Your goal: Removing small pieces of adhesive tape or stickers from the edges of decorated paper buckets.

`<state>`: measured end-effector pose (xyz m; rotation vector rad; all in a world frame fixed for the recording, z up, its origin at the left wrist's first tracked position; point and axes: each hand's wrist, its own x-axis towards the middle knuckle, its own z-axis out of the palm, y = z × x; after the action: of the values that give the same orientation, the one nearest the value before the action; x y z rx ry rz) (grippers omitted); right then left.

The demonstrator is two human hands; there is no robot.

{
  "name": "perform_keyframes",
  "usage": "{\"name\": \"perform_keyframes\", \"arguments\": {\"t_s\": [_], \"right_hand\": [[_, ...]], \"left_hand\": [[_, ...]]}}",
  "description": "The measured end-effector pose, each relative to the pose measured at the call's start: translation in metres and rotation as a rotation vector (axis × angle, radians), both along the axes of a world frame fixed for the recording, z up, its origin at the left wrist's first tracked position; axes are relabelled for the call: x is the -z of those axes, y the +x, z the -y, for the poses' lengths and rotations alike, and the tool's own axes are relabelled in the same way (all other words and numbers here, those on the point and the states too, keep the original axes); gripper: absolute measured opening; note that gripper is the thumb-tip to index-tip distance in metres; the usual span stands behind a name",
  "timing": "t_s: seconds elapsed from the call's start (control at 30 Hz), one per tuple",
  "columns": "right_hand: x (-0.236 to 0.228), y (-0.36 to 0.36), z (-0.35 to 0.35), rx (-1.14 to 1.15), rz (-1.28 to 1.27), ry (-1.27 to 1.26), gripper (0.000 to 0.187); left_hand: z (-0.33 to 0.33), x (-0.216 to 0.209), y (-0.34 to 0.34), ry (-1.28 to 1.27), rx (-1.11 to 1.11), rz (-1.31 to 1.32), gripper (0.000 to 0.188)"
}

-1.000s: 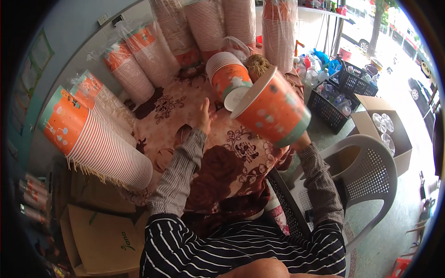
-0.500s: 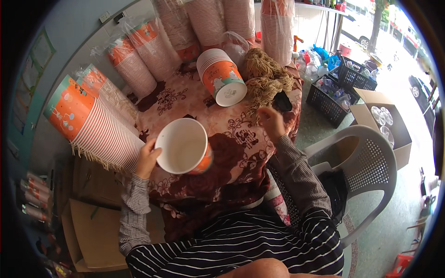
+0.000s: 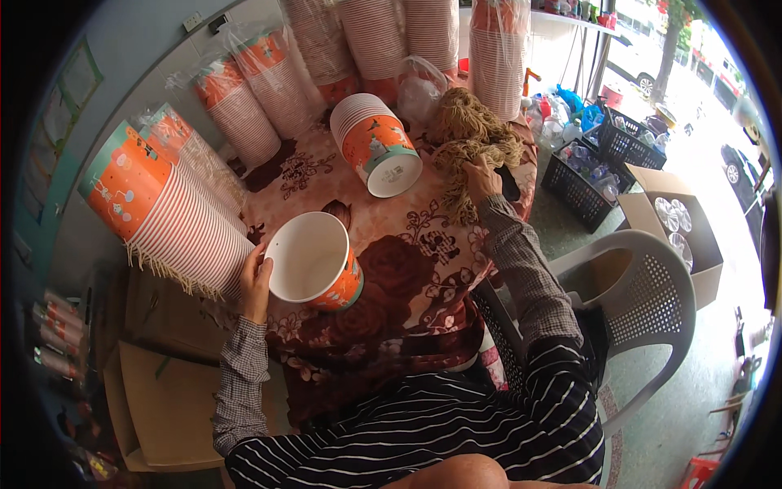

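Note:
My left hand (image 3: 257, 285) is closed on the left side of an orange-and-green paper bucket (image 3: 338, 287), its white mouth tilted up toward me and its base near the cloth. At the right of the table, my right hand (image 3: 482, 179) has its fingers curled on a pile of tan twine strands (image 3: 464, 122); its fingertips are partly hidden among them. Between and beyond my hands, a short nest of the same buckets (image 3: 379, 143) lies on its side, white base facing me. A long nested stack (image 3: 183, 220) leans at the left, with tan strands hanging beneath its lower edge.
Several plastic-wrapped bucket stacks (image 3: 371, 41) line the table's back. A floral cloth (image 3: 391, 269) covers the table. To the right are a grey plastic chair (image 3: 652, 301), black crates (image 3: 574, 183) of bottles and a cardboard box (image 3: 705, 236). Another carton (image 3: 175, 407) stands at lower left.
My right hand has moved away from me onto the twine pile. The bucket in my left hand has shifted slightly left and lower. The view has shifted slightly.

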<state>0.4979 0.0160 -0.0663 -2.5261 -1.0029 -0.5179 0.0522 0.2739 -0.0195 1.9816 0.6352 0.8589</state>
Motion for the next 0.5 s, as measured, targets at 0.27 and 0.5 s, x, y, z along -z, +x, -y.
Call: {"name": "perform_keyframes", "arguments": {"t_s": [0.27,0.5], "right_hand": [[0.010,0.012,0.014,-0.201,0.069,0.138,0.009],[-0.049,-0.047,0.020,-0.350,-0.278,0.736,0.010]], "left_hand": [[-0.003,-0.003,0.032,-0.207,-0.017,0.086,0.038],[-0.039,-0.003,0.122,0.015,-0.166,-0.001,0.032]]}}
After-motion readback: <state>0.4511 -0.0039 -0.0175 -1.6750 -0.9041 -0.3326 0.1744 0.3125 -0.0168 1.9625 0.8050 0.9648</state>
